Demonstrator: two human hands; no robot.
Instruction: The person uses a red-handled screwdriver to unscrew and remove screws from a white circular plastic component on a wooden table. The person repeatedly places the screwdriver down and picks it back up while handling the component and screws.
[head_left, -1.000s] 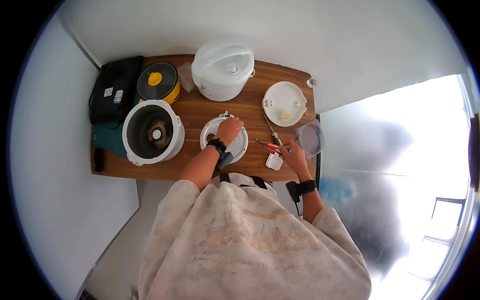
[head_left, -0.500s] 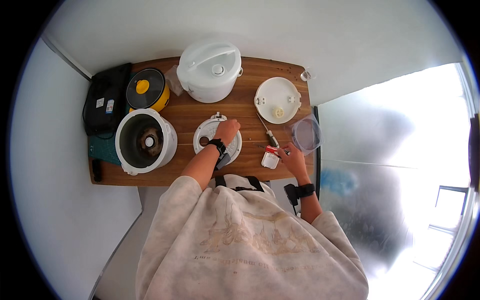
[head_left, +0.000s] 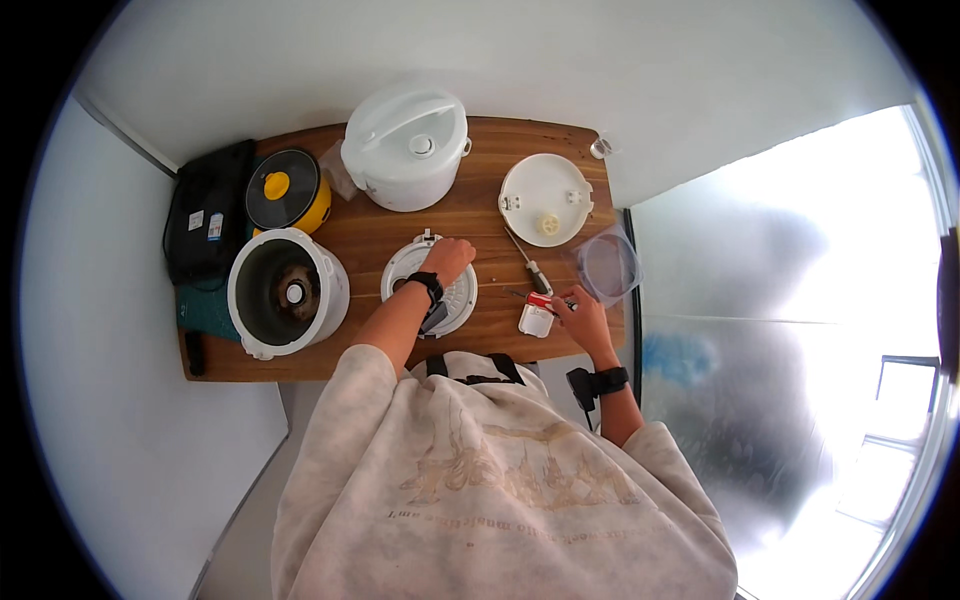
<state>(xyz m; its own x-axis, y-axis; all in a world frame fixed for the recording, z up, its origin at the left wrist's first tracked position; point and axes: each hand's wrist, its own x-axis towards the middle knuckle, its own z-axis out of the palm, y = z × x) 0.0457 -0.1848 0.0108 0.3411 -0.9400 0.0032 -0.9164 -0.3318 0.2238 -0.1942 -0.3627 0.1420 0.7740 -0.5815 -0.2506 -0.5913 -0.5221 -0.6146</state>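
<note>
My left hand (head_left: 450,259) rests over the upper right rim of a round white inner lid (head_left: 463,301). Its fingers are curled under, and whatever they grip is hidden. My right hand (head_left: 585,316) is closed on the end of a red-handled screwdriver (head_left: 541,301), whose thin shaft points left. Just below that tool lies a small white plastic piece (head_left: 536,321). A second screwdriver (head_left: 538,276), with a grey and white handle, lies on the table above the red one.
A white cooker body (head_left: 333,270) stands open at the left, and a closed white cooker (head_left: 405,150) at the back. A yellow pot (head_left: 317,206) and a black case (head_left: 206,215) sit back left. Right are a white cover (head_left: 560,190) and a clear plastic box (head_left: 610,263).
The whole view has shifted slightly. Both hands stay in nearly the same places, the left over the lid and the right at the red-handled screwdriver.
</note>
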